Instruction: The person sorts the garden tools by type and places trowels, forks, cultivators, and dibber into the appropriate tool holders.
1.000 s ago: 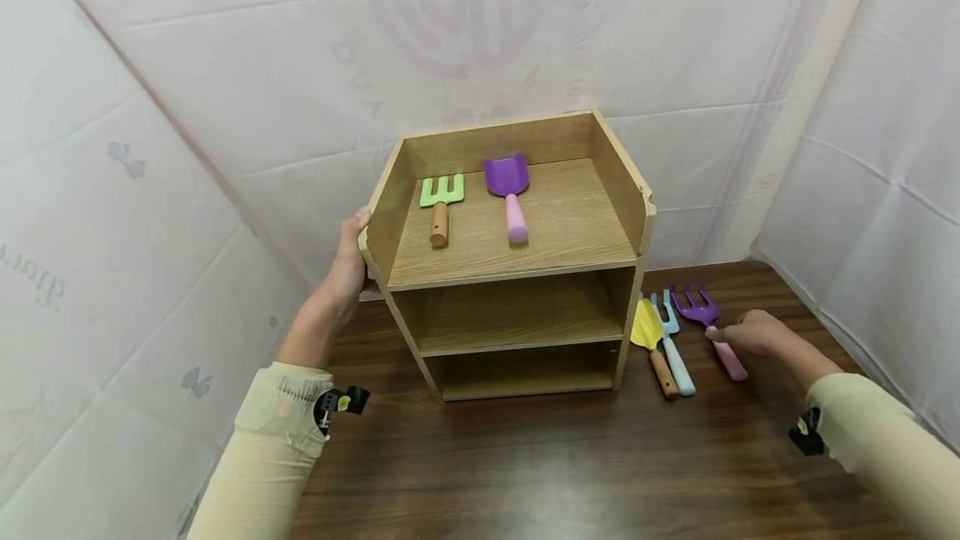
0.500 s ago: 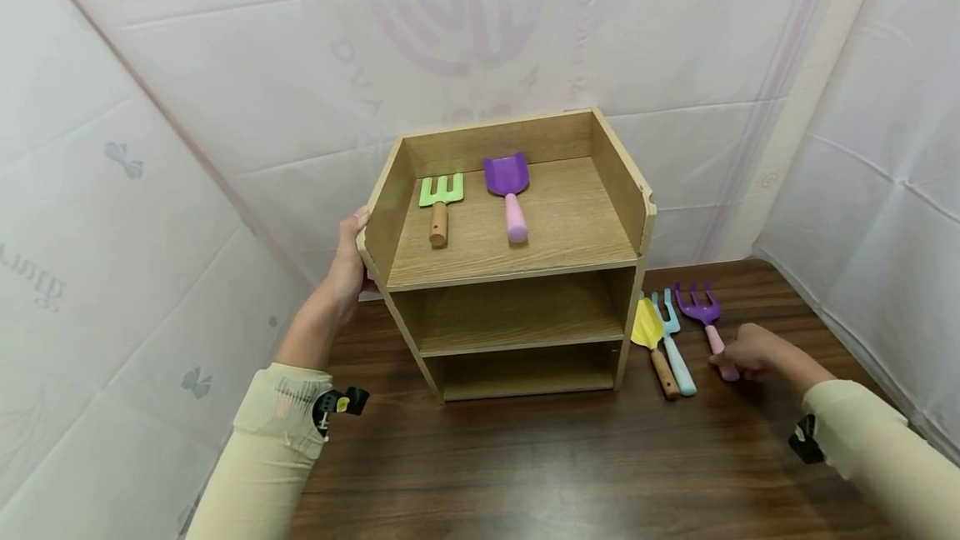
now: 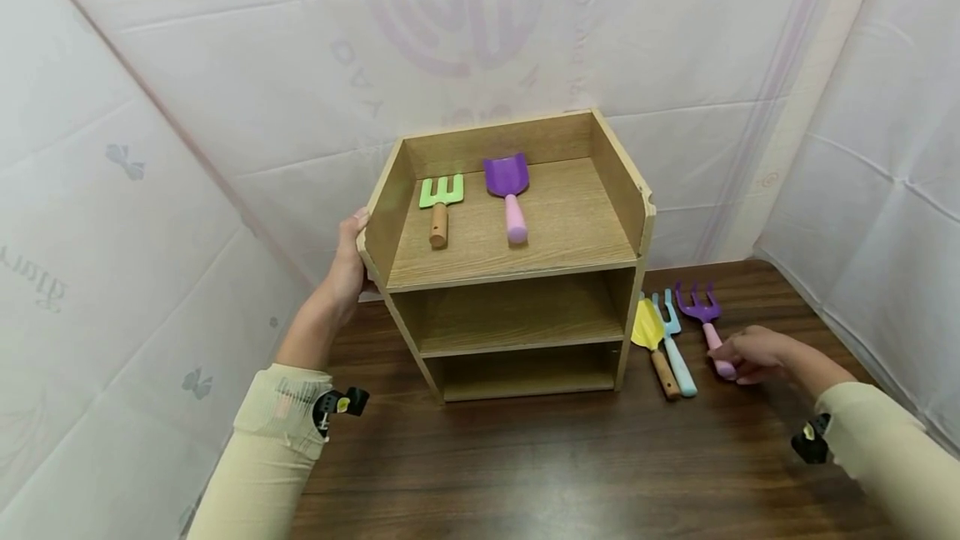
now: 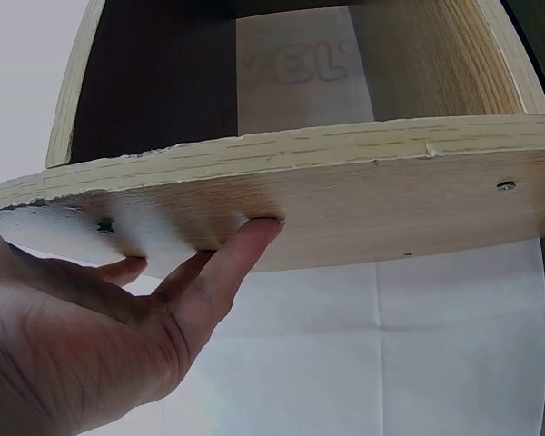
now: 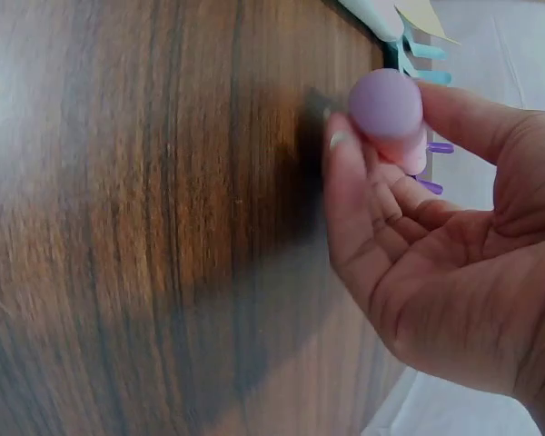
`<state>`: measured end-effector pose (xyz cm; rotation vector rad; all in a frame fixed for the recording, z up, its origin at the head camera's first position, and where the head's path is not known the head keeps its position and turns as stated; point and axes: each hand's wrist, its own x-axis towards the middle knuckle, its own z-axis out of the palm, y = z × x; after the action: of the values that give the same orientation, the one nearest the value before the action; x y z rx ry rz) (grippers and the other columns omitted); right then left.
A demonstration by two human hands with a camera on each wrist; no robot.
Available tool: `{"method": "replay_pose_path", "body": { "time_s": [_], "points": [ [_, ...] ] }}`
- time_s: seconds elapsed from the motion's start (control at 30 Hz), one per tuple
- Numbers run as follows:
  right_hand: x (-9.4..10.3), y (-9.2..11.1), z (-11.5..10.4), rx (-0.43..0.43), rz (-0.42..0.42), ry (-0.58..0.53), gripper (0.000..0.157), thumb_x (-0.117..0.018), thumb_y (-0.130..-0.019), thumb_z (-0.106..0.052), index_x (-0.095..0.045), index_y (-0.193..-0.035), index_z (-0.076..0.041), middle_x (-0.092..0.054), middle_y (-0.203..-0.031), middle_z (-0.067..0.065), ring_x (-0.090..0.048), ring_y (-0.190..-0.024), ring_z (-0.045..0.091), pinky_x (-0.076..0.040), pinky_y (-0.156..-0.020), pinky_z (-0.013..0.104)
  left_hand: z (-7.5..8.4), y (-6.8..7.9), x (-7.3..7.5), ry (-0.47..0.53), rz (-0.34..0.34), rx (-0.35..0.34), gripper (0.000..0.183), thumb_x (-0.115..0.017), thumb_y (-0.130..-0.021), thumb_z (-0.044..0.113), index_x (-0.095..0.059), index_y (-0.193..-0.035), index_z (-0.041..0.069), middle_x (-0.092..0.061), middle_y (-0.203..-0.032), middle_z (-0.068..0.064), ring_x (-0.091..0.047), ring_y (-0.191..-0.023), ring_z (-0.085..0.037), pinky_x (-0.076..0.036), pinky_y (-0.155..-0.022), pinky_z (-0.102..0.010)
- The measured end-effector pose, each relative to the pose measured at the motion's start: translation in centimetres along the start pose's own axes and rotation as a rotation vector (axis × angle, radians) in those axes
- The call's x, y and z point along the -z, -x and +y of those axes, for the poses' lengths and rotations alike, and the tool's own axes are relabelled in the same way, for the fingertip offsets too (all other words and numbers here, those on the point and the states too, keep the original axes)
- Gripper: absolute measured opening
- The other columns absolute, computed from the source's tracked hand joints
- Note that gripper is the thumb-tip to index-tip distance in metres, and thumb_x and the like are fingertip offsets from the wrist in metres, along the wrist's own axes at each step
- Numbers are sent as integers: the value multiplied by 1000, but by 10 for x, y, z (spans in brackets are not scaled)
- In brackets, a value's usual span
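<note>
On the right of the head view, my right hand (image 3: 753,352) grips the pink handle of a purple garden hand fork (image 3: 701,311) lying on the table. In the right wrist view, thumb and fingers close around the rounded handle end (image 5: 386,104). My left hand (image 3: 347,269) rests against the outer left side of a small wooden shelf (image 3: 513,276); its straight fingertips (image 4: 254,232) touch the panel in the left wrist view. On the shelf's top lie a green hand fork (image 3: 441,202) with a wooden handle and a purple shovel (image 3: 507,182) with a pink handle.
Between shelf and right hand, a yellow trowel (image 3: 648,327) overlaps a light blue hand fork (image 3: 677,357) on the dark wooden table (image 3: 555,473). The shelf has two lower compartments. White sheeting (image 3: 300,65) hangs behind and at both sides.
My right hand has slid down the pink handle toward its end and now grips it there. The fork has shifted slightly. The left hand and the shelf have stayed put.
</note>
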<state>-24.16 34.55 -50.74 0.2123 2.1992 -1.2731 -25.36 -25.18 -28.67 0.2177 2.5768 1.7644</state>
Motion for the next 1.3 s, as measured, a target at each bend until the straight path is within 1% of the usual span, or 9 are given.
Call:
{"method": "replay_pose_path", "body": {
  "time_s": [0.13, 0.3, 0.4, 0.53, 0.77, 0.97, 1.1, 1.2, 1.3],
  "points": [
    [0, -1, 0, -11, -56, -123, 24, -64, -104, -22, -67, -112, 1, -69, -88, -2, -68, -81, 10, -63, -77, 27, -1, 0, 0, 7, 5, 3, 69, -14, -99, 69, -34, -150, 28, -51, -114, -15, -60, -87, -25, -53, -65, -39],
    [3, -4, -2, 11, -104, -313, 24, -58, -108, -14, -61, -120, 6, -74, -98, 3, -75, -91, 12, -65, -85, 27, -1, 1, -1, 21, 9, 0, 68, -14, -99, 68, -35, -150, 29, -51, -115, -13, -60, -88, -24, -53, -65, -38],
    [3, -4, -3, 55, -137, -413, 18, -53, -110, -10, -66, -114, 2, -78, -100, 3, -77, -92, 11, -64, -86, 25, 0, 0, 0, 19, 9, -5, 70, -14, -99, 69, -34, -154, 30, -51, -116, -13, -60, -89, -23, -53, -65, -38],
    [2, -2, -6, 102, -197, -503, 24, -48, -112, -7, -71, -107, -5, -80, -101, 4, -77, -94, 10, -64, -88, 23, 0, 0, 1, 11, 9, 2, 73, -13, -98, 71, -34, -155, 30, -53, -114, -13, -61, -87, -22, -53, -66, -38],
    [5, 11, -26, 154, -246, -598, 22, -47, -113, -11, -68, -110, -7, -81, -106, 4, -78, -97, 11, -63, -92, 23, -3, 1, 1, 25, 3, -2, 71, -13, -100, 69, -30, -157, 29, -50, -118, -13, -60, -92, -24, -53, -70, -39],
    [21, 29, -50, 291, -302, -685, 28, -41, -115, -8, -69, -112, -12, -81, -113, 7, -79, -104, 14, -63, -96, 25, -3, 2, 1, 17, 6, -5, 71, -12, -100, 68, -29, -158, 31, -50, -119, -14, -60, -91, -25, -53, -69, -40],
    [31, 44, -70, 370, -265, -678, 30, -39, -115, -7, -68, -114, -12, -80, -115, 8, -79, -104, 15, -64, -92, 25, -1, 2, 0, 12, 11, 0, 71, -12, -100, 69, -31, -155, 29, -50, -117, -14, -59, -91, -24, -52, -68, -39],
    [35, 56, -86, 394, -218, -672, 28, -40, -115, -7, -67, -115, -10, -79, -115, 9, -79, -103, 16, -64, -91, 25, -1, 1, 0, 12, 10, -1, 70, -12, -99, 70, -33, -153, 29, -50, -117, -14, -59, -91, -24, -52, -68, -39],
    [36, 67, -101, 422, -201, -664, 25, -41, -115, -9, -66, -117, -7, -79, -115, 11, -79, -104, 16, -64, -90, 26, 0, 0, -1, 12, 8, -1, 69, -12, -99, 69, -33, -151, 29, -50, -116, -13, -59, -91, -25, -52, -67, -39]
  ]
}}
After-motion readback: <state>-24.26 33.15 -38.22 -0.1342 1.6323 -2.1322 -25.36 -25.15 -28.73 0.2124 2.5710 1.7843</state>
